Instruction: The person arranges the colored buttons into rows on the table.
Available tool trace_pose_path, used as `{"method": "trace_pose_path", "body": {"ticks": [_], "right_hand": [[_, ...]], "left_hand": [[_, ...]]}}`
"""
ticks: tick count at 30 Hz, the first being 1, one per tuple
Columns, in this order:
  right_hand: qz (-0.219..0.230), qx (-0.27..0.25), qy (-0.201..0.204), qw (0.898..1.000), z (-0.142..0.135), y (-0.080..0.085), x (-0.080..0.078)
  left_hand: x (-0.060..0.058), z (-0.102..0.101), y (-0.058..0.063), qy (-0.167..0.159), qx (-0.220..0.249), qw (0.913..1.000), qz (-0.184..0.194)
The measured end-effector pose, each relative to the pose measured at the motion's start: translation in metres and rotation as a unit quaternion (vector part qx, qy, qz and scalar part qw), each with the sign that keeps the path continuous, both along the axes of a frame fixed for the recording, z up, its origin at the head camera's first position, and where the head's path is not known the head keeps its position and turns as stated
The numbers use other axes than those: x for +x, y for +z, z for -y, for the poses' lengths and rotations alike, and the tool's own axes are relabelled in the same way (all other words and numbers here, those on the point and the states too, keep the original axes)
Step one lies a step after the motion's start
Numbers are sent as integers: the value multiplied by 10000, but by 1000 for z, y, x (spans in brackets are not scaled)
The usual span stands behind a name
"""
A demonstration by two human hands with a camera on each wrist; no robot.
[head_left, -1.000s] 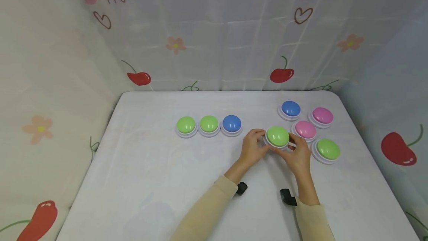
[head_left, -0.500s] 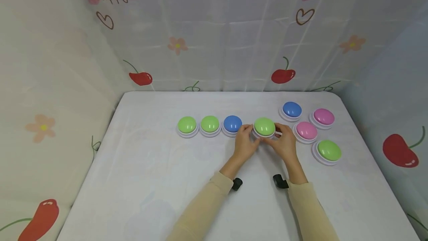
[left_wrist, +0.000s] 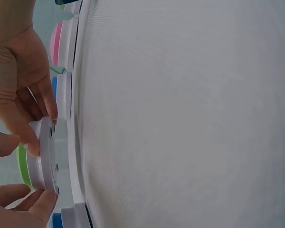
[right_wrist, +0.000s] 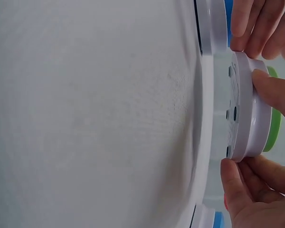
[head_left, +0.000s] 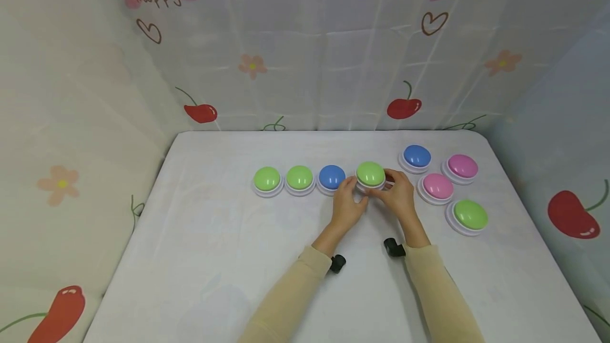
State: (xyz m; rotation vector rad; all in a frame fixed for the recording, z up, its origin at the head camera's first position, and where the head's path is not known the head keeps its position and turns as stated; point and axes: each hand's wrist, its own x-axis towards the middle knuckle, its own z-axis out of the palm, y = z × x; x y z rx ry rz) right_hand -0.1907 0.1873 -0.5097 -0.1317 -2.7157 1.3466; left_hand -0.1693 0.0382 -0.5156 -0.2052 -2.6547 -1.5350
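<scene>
A green dome push button (head_left: 370, 174) on a round white base hangs just above the table between both hands. My left hand (head_left: 347, 208) grips its left side, and my right hand (head_left: 399, 195) pinches the right side. Seen edge-on in the left wrist view, the held green button (left_wrist: 42, 156) shows small dark feet on its underside, with a gap below it. Left of it, a blue button (head_left: 332, 177) and two green ones, the middle (head_left: 299, 178) and the far left (head_left: 267, 179), stand in a row. My left fingers partly cover the blue one's edge.
Toward the table's right side stand another blue button (head_left: 416, 156), a back pink button (head_left: 463, 166), a front pink button (head_left: 438, 187) and a green button (head_left: 470, 215). A white cloth covers the table (head_left: 214, 237). Printed curtains (head_left: 319, 41) hang behind and at both sides.
Both hands have carried the green button leftward and farther back, away from the pink buttons and toward the right end of the row. The other buttons stay in place.
</scene>
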Motion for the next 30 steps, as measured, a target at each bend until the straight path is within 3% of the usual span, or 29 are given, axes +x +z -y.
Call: {"method": "trace_pose_path", "body": {"ticks": [30], "right_hand": [[349,146,410,9984,0,-13,-11]], "left_hand": [[2,4,-8,-152,-25,9997,207]]}}
